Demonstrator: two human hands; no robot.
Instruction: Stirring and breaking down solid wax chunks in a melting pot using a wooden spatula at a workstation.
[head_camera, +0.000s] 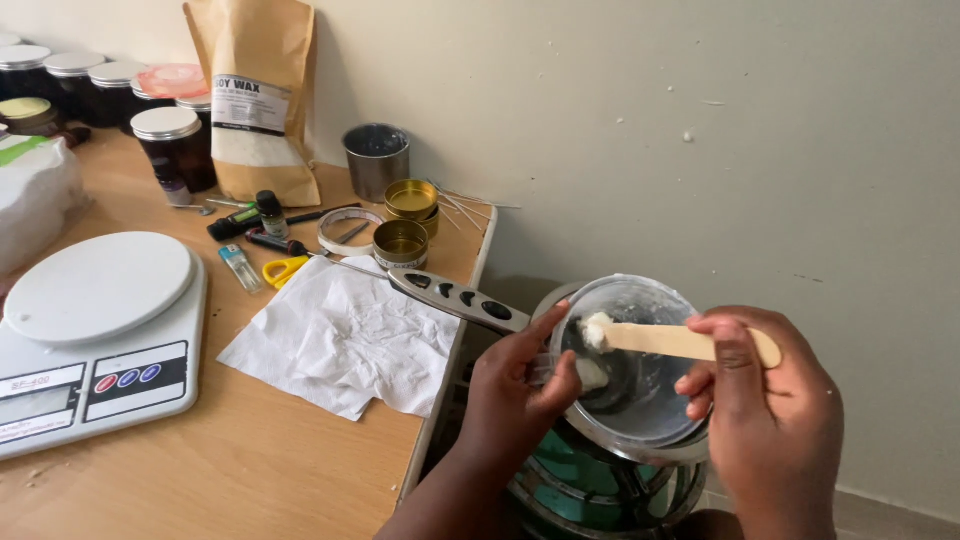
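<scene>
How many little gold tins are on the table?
3: two stacked gold tins beside the grey metal cup, and one single tin in front, by the crumpled tissue. More may be hidden.

The stirring stick (680, 341) is pale, matt wood with a soft white waxy lump on its tip, and the cup (640, 400) is clear, glossy plastic. The worktop (250, 460) is smooth wood-grain, the napkin (345, 340) crumpled white paper, the small tins (402, 242) shiny gold metal.

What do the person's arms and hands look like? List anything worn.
Both hands are bare: the left hand and right hand show no gloves, no visible rings and no watch. The forearms in view are bare too, with no sleeves reaching the wrists. Fingernails are short and unpainted.
</scene>
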